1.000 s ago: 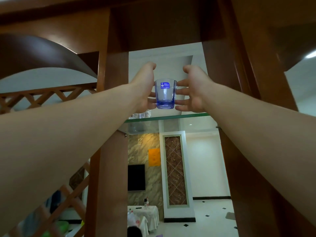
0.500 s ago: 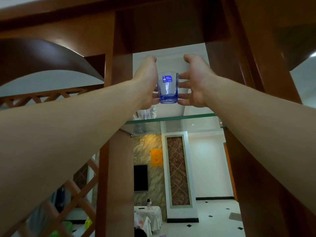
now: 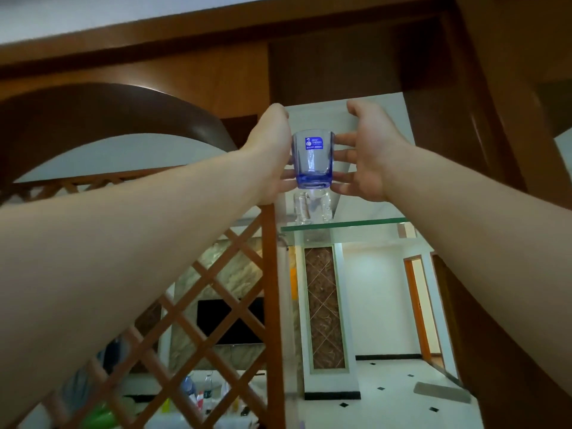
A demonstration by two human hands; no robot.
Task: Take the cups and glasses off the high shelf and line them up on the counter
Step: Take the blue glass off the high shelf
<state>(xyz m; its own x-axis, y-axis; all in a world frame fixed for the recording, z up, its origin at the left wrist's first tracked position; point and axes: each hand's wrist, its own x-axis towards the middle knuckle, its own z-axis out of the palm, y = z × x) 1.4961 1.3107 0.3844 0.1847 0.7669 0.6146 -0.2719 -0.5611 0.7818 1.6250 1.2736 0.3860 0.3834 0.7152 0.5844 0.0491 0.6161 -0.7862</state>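
We log two raised bare hands: left hand (image 3: 272, 156) cupped against one side of the blue-tinted glass (image 3: 313, 159), right hand (image 3: 368, 153) pressing its fingers (image 3: 343, 156) to the other side, so both grip it between them. We record the glass upright, blue label facing us, held in the air above the glass shelf (image 3: 343, 225) and clear of it. Below it we note clear glasses (image 3: 312, 209) standing on that shelf. Framing items: wooden post (image 3: 270, 274), lattice panel (image 3: 192, 320), dark arch (image 3: 117, 119).
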